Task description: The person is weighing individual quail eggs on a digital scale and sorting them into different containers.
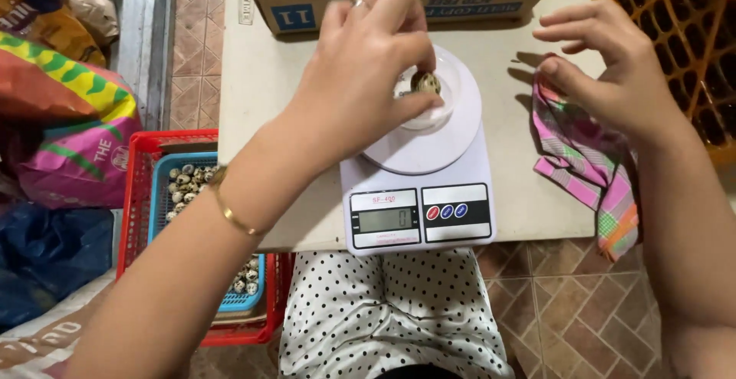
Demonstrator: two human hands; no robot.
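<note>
My left hand [366, 61] reaches over a white digital kitchen scale [418, 199] and pinches a small speckled quail egg [425, 82] between thumb and fingers. The egg hangs just above a small clear dish [448, 103] on the scale's round platform. A thin gold bangle is on my left wrist. My right hand [606, 61] hovers to the right with fingers apart and nothing in it, just above a pink and green checked cloth [586, 160] lying on the table.
A cardboard box [399, 0] with several speckled eggs stands at the table's far edge. An orange plastic crate [682, 34] is at the right. Left of the table, a red basket [142, 195] holds a blue basket [162, 187] of quail eggs, beside colourful sacks [69, 111].
</note>
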